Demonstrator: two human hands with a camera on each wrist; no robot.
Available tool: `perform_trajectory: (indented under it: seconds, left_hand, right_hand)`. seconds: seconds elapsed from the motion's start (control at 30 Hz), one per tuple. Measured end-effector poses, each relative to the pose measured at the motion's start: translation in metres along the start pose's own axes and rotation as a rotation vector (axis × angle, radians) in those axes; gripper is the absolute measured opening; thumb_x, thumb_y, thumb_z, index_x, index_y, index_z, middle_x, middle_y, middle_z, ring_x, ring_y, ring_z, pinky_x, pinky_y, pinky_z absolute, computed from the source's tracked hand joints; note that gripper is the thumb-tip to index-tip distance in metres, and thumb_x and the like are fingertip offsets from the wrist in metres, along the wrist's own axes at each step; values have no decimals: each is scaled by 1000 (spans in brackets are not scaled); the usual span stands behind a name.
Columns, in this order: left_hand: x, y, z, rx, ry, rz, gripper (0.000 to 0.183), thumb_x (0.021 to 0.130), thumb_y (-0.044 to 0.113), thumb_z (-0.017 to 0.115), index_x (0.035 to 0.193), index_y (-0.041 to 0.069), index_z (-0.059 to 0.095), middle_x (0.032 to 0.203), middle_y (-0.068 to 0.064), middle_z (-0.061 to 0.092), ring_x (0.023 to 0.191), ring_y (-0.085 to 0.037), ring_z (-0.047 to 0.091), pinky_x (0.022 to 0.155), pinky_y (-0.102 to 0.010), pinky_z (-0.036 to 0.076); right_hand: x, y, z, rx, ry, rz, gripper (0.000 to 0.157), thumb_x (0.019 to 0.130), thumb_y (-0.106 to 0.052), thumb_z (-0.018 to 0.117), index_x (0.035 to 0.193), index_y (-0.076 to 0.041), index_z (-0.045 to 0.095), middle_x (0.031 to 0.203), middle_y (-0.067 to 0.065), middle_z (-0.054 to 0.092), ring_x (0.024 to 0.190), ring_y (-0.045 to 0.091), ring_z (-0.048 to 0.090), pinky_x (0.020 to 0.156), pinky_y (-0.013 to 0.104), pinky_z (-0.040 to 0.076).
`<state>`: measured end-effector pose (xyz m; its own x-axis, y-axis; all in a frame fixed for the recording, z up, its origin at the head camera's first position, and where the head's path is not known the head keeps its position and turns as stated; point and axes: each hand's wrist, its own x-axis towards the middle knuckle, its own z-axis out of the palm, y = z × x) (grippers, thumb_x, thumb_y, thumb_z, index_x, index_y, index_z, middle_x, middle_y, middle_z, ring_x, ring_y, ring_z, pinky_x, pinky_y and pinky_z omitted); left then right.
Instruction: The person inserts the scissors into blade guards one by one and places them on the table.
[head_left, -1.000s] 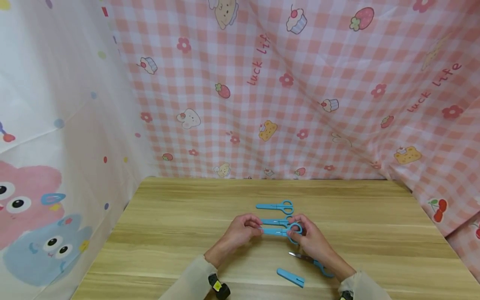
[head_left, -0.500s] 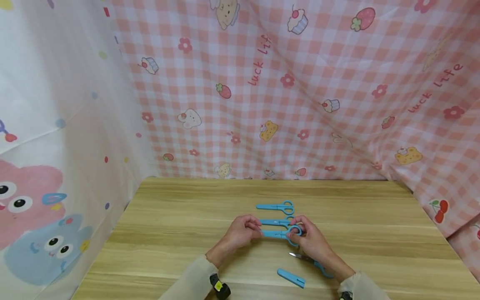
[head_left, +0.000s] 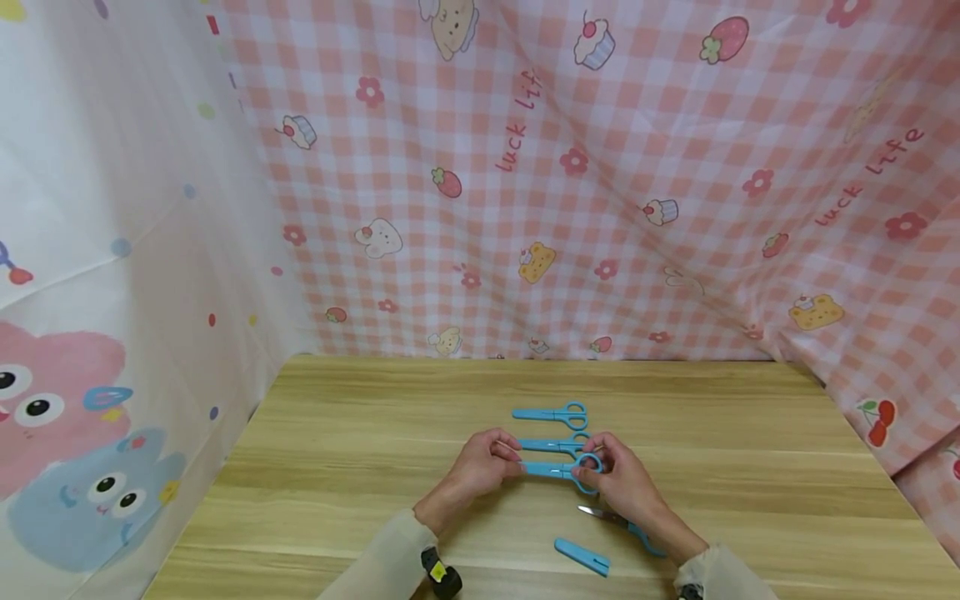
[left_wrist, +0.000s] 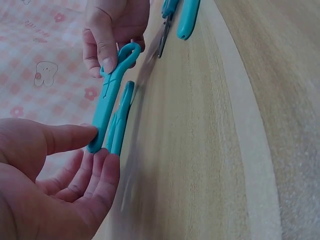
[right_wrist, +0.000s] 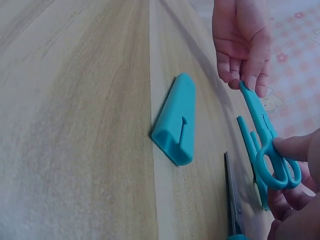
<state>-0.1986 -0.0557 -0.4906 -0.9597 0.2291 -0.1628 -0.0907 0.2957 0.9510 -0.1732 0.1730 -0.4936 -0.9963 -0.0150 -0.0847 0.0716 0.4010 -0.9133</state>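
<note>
The left sleeve (head_left: pixel 382 557) is pale cream, and on it sits a blocky black device (head_left: pixel 448 585) with a yellow patch (head_left: pixel 438 572). The right sleeve (head_left: pixel 727 575) matches; its dark wrist piece (head_left: pixel 690 592), mostly cropped, looks perhaps similar.

Light-blue sheathed scissors (head_left: pixel 549 470) are held sideways, pinched at the tip by the left hand (head_left: pixel 480 462) and gripped at the handles by the right hand (head_left: pixel 624 477). Beyond, a second sheathed pair (head_left: pixel 542 446) and a third sheathed pair (head_left: pixel 538 413) are laid roughly parallel. Nearer, an unsheathed pair (head_left: pixel 606 516), metal blades pointed left, is partly hidden; beside it a loose slotted sheath (head_left: pixel 581 556) is seen.
</note>
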Motion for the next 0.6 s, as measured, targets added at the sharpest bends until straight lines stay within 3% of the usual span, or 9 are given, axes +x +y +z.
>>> perform_trajectory:
  seconds: [0.23,0.6]
  left_hand:
    - [1,0,1,30,7,-38,24,81,-2,76,101,-1,62,80,-5,66,67,-18,61,60,-27,50]
    - [5,-3,5,5,5,-36,29,79,-4,77,103,-2,60,79,-5,64,66,-17,59,60,-28,52]
  right_hand:
    - [1,2,0,-53,27,4,33,81,-6,79,104,-5,55,83,3,58,74,14,49,62,24,41]
    - [0,7,0,-49,28,-5,35,82,-5,79,106,-4,53,81,3,57,70,12,48,59,23,39]
